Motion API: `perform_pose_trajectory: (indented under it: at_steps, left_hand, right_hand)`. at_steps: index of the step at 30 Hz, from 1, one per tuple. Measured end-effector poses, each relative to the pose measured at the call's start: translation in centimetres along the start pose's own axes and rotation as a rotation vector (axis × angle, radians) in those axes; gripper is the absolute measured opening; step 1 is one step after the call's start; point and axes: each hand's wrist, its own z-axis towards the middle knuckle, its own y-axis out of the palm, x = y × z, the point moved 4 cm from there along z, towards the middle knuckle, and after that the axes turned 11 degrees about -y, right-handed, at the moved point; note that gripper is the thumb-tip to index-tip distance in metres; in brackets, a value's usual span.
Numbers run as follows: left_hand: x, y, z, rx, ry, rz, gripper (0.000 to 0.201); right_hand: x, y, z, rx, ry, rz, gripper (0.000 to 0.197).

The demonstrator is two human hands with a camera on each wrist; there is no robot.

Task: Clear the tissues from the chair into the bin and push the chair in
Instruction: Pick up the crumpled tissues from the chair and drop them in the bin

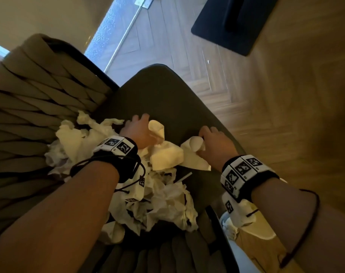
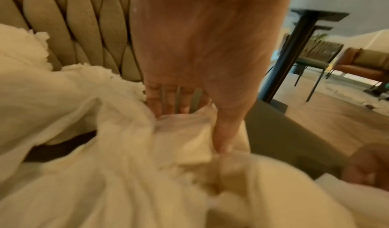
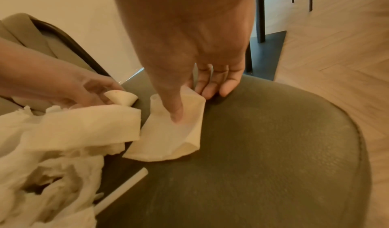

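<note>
A heap of crumpled white tissues [image 1: 159, 200] lies on the chair's dark green seat [image 1: 167, 95], against the woven backrest [image 1: 29, 107]. My left hand [image 1: 142, 131] reaches over the heap and grips one tissue [image 1: 157, 129]. In the left wrist view its fingers [image 2: 168, 101] dig into the tissues [image 2: 105, 165] and the thumb presses down. My right hand [image 1: 211, 138] pinches a folded tissue [image 1: 195, 148] at the heap's right edge. The right wrist view shows the thumb on this folded tissue [image 3: 168, 140], the fingers [image 3: 212, 88] behind it on the seat [image 3: 263, 148].
A thin white stick [image 3: 126, 190] lies on the seat beside the heap. A black table base [image 1: 232, 26] sits on the wooden floor beyond the chair. A tan box-like container [image 1: 256, 251] with tissue beside it stands below the seat's right side. More chairs [image 2: 315, 60] stand farther off.
</note>
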Motion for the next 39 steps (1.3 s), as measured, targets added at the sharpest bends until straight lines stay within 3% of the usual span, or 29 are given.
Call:
perform_pose_trajectory:
  at_steps: [4,9,13,16,20,24,33,39]
  left_hand:
    - [-1.1,-0.2,0.4,0.048,0.019,-0.112,0.058]
    - [-2.2,-1.6,0.4,0.127,0.052,-0.295,0.005]
    - [-2.9,-3.1,-0.1,0.166,0.098,-0.380,0.006]
    - [-3.5,-4.3,-0.8,0.215,0.119,-0.509,0.008]
    - [-4.3,-6.3,-1.9,0.215,0.144,-0.817,0.003]
    - [-3.6,-7.5,-3.3,0.178,0.187,-0.899,0.011]
    - [-0.2,-9.8,-8.6,0.191,0.302,-0.910,0.016]
    - [3.4,-10.0,-11.5,-0.027,0.347,-1.189,0.009]
  right_hand:
    - [0.0,0.5,-0.1,0.029,0.063,0.088,0.030]
    - [-0.6,0.7,-0.4,0.046,0.119,0.078,0.051]
    - [-1.0,0.9,-0.2,-0.038,0.153,0.026,0.059]
    - [-1.2,1.2,0.1,-0.088,0.189,0.070,0.038]
    - [-1.3,1.3,0.0,-0.134,0.195,0.358,0.015]
    - [-0.8,-0.1,-0.7,-0.011,0.142,0.478,0.011]
    - [0.7,-2.4,-3.8,0.239,0.180,0.691,0.024]
    - [-0.4,-3.2,-4.7,0.300,0.108,0.940,0.013]
